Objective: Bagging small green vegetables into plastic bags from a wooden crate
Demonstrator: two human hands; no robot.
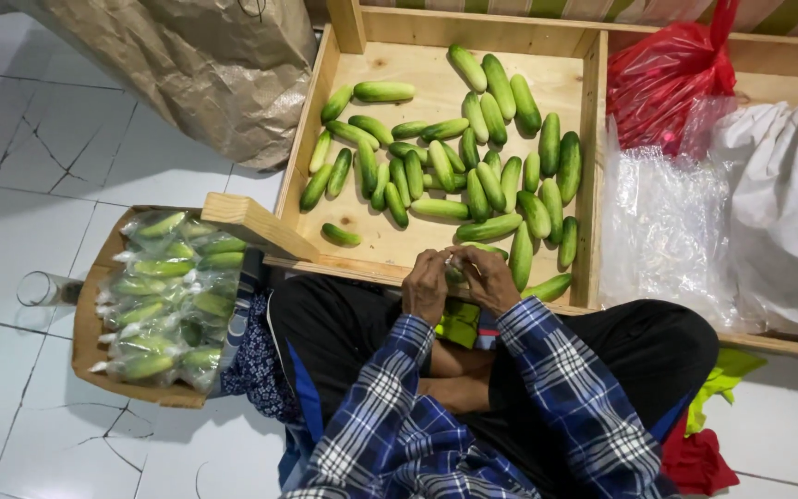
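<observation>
Head view looks down on a person seated on a white tiled floor, both hands meeting at the near edge of a wooden tray (330, 69). Left of the knees, a cardboard box (85, 342) holds cucumbers sealed in clear bags (163, 296). A brown paper sack (205, 65) slumps at far left; at right lie a red plastic bag (667, 79), a stack of clear bags (662, 231) and a white sack (787, 203). Loose cucumbers (454, 166) fill the tray. The left hand (426, 286) and right hand (489, 277) are curled, fingers closed together around one small cucumber (455, 273), pinched between them just above the lap and mostly hidden.
</observation>
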